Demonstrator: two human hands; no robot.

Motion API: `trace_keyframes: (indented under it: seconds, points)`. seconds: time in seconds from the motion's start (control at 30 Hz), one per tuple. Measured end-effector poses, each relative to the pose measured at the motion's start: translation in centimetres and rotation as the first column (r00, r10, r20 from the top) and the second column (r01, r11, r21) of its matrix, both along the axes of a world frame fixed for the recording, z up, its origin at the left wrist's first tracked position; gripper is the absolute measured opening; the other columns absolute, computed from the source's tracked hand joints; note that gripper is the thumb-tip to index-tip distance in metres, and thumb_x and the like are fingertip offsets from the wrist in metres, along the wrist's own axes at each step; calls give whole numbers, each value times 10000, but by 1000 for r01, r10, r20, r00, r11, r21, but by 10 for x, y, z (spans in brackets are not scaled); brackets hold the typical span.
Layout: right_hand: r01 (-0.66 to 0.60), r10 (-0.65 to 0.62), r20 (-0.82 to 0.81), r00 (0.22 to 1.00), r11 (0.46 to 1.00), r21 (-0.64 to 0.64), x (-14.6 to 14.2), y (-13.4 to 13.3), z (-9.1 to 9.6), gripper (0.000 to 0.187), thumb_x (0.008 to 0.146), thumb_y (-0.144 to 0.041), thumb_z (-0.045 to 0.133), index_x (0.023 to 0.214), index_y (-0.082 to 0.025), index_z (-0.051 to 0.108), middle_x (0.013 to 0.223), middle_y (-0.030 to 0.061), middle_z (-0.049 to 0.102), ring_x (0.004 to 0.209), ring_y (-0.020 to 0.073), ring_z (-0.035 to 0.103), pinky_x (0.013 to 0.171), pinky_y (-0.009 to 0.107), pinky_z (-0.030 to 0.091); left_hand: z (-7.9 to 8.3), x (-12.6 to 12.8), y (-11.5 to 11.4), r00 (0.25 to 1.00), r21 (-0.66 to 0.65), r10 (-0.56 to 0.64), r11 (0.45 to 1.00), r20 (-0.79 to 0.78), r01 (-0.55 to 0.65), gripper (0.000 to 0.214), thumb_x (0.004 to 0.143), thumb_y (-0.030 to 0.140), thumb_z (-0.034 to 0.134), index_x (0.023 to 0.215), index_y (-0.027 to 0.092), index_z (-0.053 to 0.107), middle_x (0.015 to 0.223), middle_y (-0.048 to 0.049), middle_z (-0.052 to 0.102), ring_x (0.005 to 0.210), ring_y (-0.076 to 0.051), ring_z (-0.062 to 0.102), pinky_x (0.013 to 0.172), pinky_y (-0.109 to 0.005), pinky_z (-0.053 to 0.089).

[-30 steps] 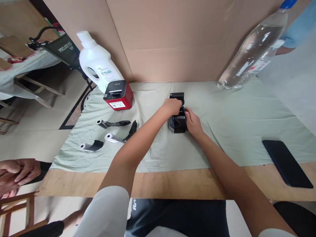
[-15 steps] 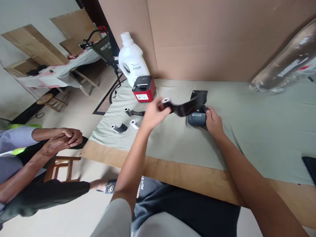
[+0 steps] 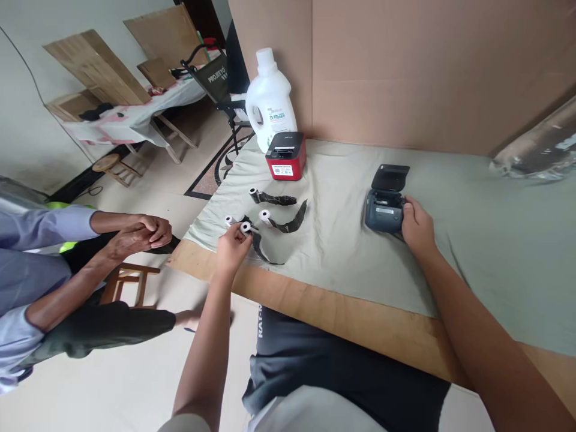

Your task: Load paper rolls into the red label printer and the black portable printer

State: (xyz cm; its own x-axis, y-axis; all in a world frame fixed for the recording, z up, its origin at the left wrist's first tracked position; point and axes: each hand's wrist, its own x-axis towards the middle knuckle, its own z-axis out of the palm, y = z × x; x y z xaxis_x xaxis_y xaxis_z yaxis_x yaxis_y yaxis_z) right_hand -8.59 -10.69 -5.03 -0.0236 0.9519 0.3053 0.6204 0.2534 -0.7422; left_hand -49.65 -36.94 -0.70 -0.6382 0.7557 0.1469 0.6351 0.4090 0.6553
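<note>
The person's left hand (image 3: 233, 245) is pinching a paper roll (image 3: 245, 227) between thumb and fingers, the fingers drawn nearly together around it. The roll is sitting right at the fingertips, its round end facing up toward the camera, and its loose black tail is curving away to the right of the hand, the tip lying near the front edge of the cloth (image 3: 342, 252). Whether the roll itself is touching the cloth, one cannot tell.

Three more rolls are lying close to this hand. A white roll (image 3: 229, 221) is resting just beyond the fingers, its dark tail partly hidden behind the held one; a middle roll (image 3: 265, 216) is lying a little farther back and to the right, its black tail bending upward; a rear roll (image 3: 254, 195) is lying beyond these, its tail stretching rightward.

Well apart on the right, the right hand (image 3: 418, 225) is curling around the right side of a dark portable printer (image 3: 384, 213), the thumb pressing on its edge and the other fingers mostly hidden. The printer is standing on the cloth with its lid (image 3: 390, 177) swung up and back.

Behind the rolls, a red and black printer (image 3: 288, 162) is standing on the table (image 3: 315, 297) in front of a white jug (image 3: 271, 102).
</note>
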Motion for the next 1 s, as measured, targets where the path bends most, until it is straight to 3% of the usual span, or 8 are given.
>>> trace_keyframes:
  seconds: [0.17,0.33,0.47,0.57,0.7,0.8,0.9,1.0]
  points:
    - [-6,6,2,1000,1000,4,2,1,0,659,1009,-606,367,1362,-159,700,1359,189,729,1293,341,671,1131,529,494,13,-2,5,998,-151,-61,987,-8,59,501,796,394,632,1228,156,720,595,49,559,635,-176,582,680,-271,424]
    - [-11,11,-14,1000,1000,16,2,0,0,615,1011,-578,385,1346,-176,708,1357,180,735,1287,335,680,1152,537,480,49,-6,4,986,-14,-12,1000,-166,10,554,838,318,605,1373,190,672,726,13,663,695,-193,608,745,-293,472]
    - [-21,21,-24,999,1000,21,2,0,0,586,1009,-562,400,1338,-191,711,1354,179,737,1283,343,680,1157,564,469,61,0,42,911,-152,-264,962,-316,226,392,806,313,723,1188,257,790,1005,-87,771,1033,-313,655,911,-379,514]
    - [-19,20,-33,999,1000,23,1,0,1,582,1002,-575,410,1330,-203,715,1356,167,738,1279,336,679,1149,553,476,58,6,73,873,-284,-354,922,-335,265,342,772,207,746,1097,270,829,938,-111,769,1043,-354,667,951,-428,510]
    - [-20,20,-50,999,1000,10,1,0,2,604,992,-579,411,1335,-183,711,1353,174,737,1278,335,674,1146,543,476,54,14,93,850,-308,-452,877,-273,367,323,775,127,684,1038,255,822,1053,-91,781,1010,-310,703,915,-381,523]
    - [-29,28,-60,998,1000,-6,0,-1,2,620,989,-569,401,1340,-156,701,1357,199,727,1283,353,666,1146,567,467,56,27,96,830,-197,-510,858,-225,474,344,765,123,656,1065,222,793,1085,-84,754,990,-267,710,914,-353,538]
    - [-38,38,-74,997,999,-2,-2,-3,4,638,980,-578,417,1362,-138,677,1348,212,720,1259,360,668,1125,575,482,61,57,98,833,96,-546,828,-93,553,423,792,198,690,1214,203,720,1132,-75,721,1002,-221,709,949,-340,551]
    - [-19,22,-91,996,999,31,-5,-7,16,639,959,-584,469,1376,-141,664,1355,213,706,1061,323,719,997,524,562,63,104,110,776,373,-605,771,177,517,521,788,294,782,1288,212,661,1127,-60,718,985,-184,712,901,-298,563]
